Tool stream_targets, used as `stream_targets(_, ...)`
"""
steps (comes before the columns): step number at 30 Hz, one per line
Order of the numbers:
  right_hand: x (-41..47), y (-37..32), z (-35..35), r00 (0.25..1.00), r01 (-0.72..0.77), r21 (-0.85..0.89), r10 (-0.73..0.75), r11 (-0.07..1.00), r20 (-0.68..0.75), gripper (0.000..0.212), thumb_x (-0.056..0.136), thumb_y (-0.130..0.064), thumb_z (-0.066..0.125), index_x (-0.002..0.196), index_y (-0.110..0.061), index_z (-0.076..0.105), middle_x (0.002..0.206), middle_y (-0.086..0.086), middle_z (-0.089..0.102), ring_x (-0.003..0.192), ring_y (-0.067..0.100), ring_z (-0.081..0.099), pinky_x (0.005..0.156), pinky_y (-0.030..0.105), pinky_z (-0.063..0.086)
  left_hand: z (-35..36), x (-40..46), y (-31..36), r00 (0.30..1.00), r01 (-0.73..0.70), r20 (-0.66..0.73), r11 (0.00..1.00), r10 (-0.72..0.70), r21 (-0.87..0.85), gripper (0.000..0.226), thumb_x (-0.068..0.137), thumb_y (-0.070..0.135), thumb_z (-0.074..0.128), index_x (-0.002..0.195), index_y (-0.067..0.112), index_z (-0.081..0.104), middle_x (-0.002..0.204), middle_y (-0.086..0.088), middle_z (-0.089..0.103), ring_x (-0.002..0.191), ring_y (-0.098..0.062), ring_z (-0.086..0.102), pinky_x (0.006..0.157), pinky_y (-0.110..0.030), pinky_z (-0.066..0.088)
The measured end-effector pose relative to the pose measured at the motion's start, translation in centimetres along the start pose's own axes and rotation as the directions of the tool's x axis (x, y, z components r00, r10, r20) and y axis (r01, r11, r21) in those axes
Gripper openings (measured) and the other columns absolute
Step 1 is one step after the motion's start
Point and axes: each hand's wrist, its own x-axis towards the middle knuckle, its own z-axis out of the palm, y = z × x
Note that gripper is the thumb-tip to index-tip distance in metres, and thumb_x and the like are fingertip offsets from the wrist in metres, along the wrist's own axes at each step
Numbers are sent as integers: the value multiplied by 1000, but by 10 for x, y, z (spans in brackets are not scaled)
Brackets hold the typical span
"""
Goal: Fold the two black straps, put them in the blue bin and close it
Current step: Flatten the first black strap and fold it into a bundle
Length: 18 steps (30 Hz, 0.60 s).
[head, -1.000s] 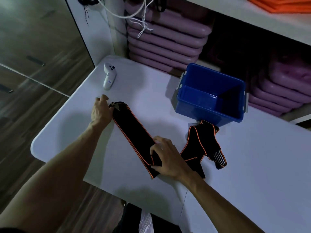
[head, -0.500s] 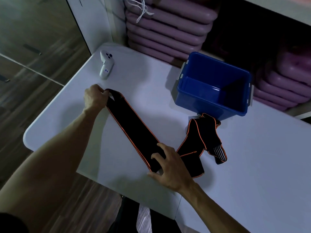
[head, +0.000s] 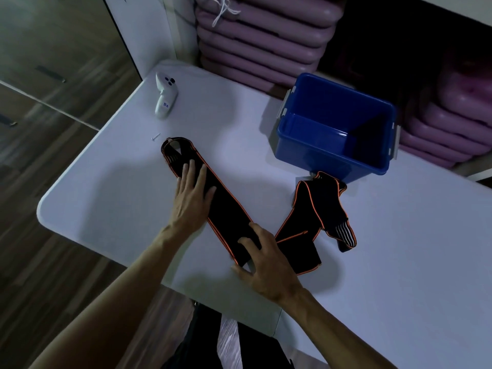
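Two flat hands press the long black strap smooth on the table, ready to fold it.

The left hand (head: 192,194) lies flat with its fingers (head: 186,169) spread on the far part of the long strap (head: 226,209), gripping nothing. The right hand (head: 266,258) lies at the near end, fingers spread and a little bent on the cloth, with no sure pinch to be seen. To fold well, one hand should hold its end down while the other lifts its end over, orange edges lined up, then pats it flat. The second strap (head: 316,211) lies bunched up on the table (head: 399,249), just in front of the blue bin (head: 314,139). The bin is open and looks empty inside. I cannot see its lid.
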Motion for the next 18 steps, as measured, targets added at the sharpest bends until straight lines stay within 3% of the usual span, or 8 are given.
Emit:
stream_targets(5,-7,-4,5,1000,-17,31,18,999,-24,56,88,-43,64,135,-16,49,147,14,37,139,25,35,110,30,38,4,15,-4,990,98,82,984,-112,151,64,101,41,33,152,9,13,161,-15,1,149,-30,-2,120,-49,4)
stream_targets(8,-9,-4,8,999,-24,48,26,999,-32,54,90,-42,62,135,-15,50,146,14,38,139,26,34,111,30,37,0,13,-5,990,85,101,983,-102,160,64,100,42,34,152,11,13,161,-16,1,149,-31,-4,120,-48,3)
stream_targets(12,-10,-2,5,1000,-21,67,23,998,-18,54,90,-45,62,134,-14,52,146,13,37,141,24,30,113,26,30,-3,-4,2,999,21,27,988,-26,151,61,100,41,36,151,10,20,160,-19,7,149,-33,1,120,-46,6)
stream_targets(18,-8,7,1,1000,21,9,-21,1000,20,54,93,-53,55,130,-12,55,144,14,41,139,26,35,112,38,38,8,-15,-13,992,63,94,973,-85,220,67,96,55,18,153,21,9,162,-9,-2,149,-25,-6,121,-48,4)
